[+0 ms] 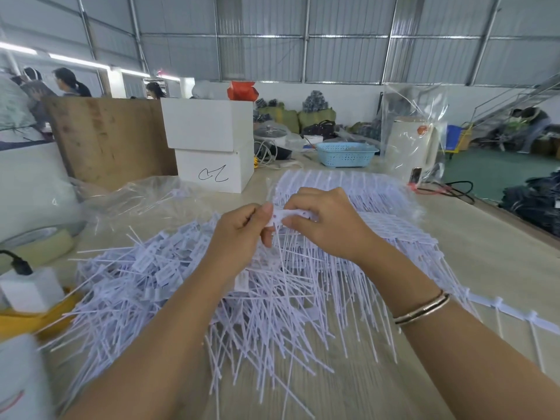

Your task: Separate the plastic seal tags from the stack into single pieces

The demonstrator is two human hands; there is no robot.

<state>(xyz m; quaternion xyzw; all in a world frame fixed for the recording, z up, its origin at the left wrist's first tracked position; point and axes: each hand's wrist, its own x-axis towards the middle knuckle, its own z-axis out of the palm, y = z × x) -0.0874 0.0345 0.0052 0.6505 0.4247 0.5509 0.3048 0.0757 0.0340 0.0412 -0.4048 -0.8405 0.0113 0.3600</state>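
Both hands are up over the loose pile of single tags [188,286] on the tabletop [485,268], the left hand [239,234] pinching one end of a white strip of seal tags [291,214] between thumb and curled fingers, the right hand [327,222] gripping the other end, fingers curled round it. Just behind the pile lies the stack of joined tags [348,189]. Behind that stack sits a blue basket [345,154], white boxes [212,147] to its left.

left grip [242,230] curled, right grip [321,221] pinching, thumbs near
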